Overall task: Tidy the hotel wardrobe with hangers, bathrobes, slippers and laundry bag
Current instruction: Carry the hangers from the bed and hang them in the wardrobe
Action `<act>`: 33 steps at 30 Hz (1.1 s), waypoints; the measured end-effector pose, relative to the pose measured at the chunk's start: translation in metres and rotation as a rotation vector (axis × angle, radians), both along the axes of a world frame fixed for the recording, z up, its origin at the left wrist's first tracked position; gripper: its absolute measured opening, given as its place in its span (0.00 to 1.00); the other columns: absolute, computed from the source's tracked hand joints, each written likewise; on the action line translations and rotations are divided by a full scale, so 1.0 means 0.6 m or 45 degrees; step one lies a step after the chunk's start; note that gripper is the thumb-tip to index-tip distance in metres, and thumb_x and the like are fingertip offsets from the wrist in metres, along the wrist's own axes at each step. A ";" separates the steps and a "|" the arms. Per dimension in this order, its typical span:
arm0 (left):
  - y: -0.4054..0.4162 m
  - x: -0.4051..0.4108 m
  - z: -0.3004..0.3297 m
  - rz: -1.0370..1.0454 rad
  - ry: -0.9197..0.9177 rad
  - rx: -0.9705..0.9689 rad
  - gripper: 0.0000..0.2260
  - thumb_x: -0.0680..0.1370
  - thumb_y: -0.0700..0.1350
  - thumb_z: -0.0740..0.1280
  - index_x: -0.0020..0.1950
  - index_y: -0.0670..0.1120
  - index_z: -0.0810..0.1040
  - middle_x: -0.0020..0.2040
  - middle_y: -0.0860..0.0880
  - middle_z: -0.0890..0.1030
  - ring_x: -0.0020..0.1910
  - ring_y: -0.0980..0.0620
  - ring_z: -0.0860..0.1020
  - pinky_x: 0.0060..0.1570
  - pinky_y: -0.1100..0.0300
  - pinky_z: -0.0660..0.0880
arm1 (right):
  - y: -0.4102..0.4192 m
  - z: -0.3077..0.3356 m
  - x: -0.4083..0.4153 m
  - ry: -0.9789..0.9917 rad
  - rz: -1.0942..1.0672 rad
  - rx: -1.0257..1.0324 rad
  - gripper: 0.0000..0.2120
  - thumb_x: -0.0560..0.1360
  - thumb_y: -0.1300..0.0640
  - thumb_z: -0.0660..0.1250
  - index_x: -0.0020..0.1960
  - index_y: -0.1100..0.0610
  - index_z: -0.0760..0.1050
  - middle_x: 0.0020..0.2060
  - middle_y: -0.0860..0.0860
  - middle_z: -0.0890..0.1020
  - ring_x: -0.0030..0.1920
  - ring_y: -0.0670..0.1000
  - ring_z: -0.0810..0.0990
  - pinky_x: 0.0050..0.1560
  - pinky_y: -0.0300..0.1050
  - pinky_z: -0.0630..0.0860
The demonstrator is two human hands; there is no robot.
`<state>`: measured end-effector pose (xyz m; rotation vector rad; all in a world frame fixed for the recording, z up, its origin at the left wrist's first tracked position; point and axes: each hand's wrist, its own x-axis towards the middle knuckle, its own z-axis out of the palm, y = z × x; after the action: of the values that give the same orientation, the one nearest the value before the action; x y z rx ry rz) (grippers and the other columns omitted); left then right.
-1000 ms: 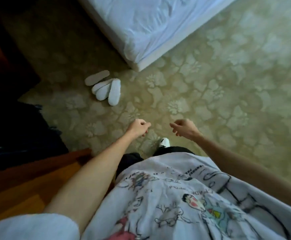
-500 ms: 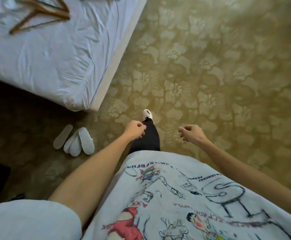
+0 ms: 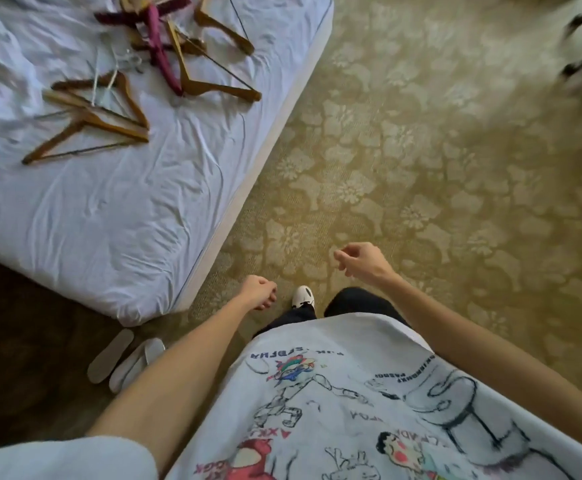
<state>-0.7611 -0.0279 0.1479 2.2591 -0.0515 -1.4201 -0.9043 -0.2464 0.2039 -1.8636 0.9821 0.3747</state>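
Several wooden hangers [image 3: 92, 123] lie scattered on the white bed sheet [image 3: 116, 209] at upper left, with a dark red padded hanger [image 3: 159, 50] among them. White slippers [image 3: 123, 358] lie on the floor beside the bed's near corner, partly hidden by my left forearm. My left hand [image 3: 258, 292] hangs over the carpet near my white shoe [image 3: 303, 296], fingers loosely curled, holding nothing. My right hand [image 3: 359, 261] hovers a little further forward, fingers loosely curled and holding nothing too. No bathrobe or laundry bag is visible.
Yellow floral carpet [image 3: 421, 168] stretches to the right of the bed. Blurred chair legs or castors [image 3: 580, 60] show at the top right corner. A dark floor strip [image 3: 23, 341] runs along the bed's near side at left.
My view has turned toward the bed: the hangers came into sight and the slippers slid down to the lower left. Both hands stayed low in front of me, holding nothing.
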 end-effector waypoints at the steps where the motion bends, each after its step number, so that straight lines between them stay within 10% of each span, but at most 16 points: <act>1: -0.042 0.023 0.006 -0.025 0.000 -0.027 0.10 0.82 0.41 0.64 0.42 0.41 0.80 0.35 0.47 0.81 0.29 0.52 0.76 0.26 0.64 0.71 | -0.029 -0.002 0.005 0.021 -0.035 -0.020 0.14 0.81 0.48 0.65 0.47 0.57 0.83 0.38 0.50 0.86 0.39 0.50 0.84 0.45 0.46 0.80; 16: -0.676 0.422 0.047 -0.174 -0.004 -0.256 0.08 0.83 0.41 0.64 0.48 0.40 0.80 0.37 0.46 0.81 0.28 0.53 0.75 0.24 0.65 0.71 | -0.549 -0.042 0.264 0.199 -0.303 -0.057 0.12 0.81 0.52 0.65 0.46 0.58 0.83 0.37 0.50 0.85 0.37 0.49 0.83 0.42 0.45 0.80; 33: -0.821 0.854 -0.062 0.546 0.094 0.056 0.11 0.75 0.41 0.63 0.33 0.46 0.70 0.30 0.47 0.72 0.23 0.53 0.68 0.23 0.63 0.64 | -0.907 0.037 1.022 -0.055 0.643 -0.043 0.11 0.81 0.49 0.65 0.50 0.55 0.82 0.36 0.44 0.83 0.36 0.45 0.81 0.39 0.39 0.75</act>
<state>-0.2488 -0.5203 0.1104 2.0841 0.4640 -1.2756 -0.2913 -0.7908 0.2261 -2.1311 0.4786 0.6145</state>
